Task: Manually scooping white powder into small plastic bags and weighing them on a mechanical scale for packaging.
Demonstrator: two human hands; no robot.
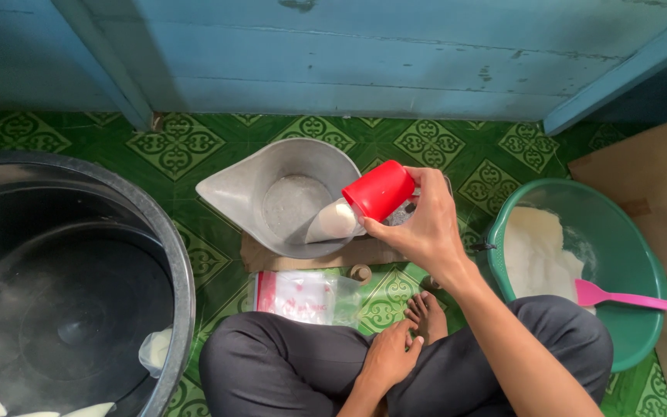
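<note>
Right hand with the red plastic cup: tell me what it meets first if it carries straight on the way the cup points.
Probably the grey metal scoop pan; the right hand tilts the red plastic cup toward it, though depth is unclear.

From my remote seat I see a glossy red plastic cup (378,190) in the right hand (418,224), tipped over a dull, scuffed grey metal jug (272,174) standing on a scrap of matt brown cardboard (364,253). The floor tiles (434,143) are glazed green with a slight sheen; the wall behind is blue-painted wood (349,62), chipped and worn. A smooth green plastic basin (627,232) holds a pink plastic scoop (627,299). I note a crinkled clear plastic bag (303,297) and matt dark cloth trousers (287,363).
</note>
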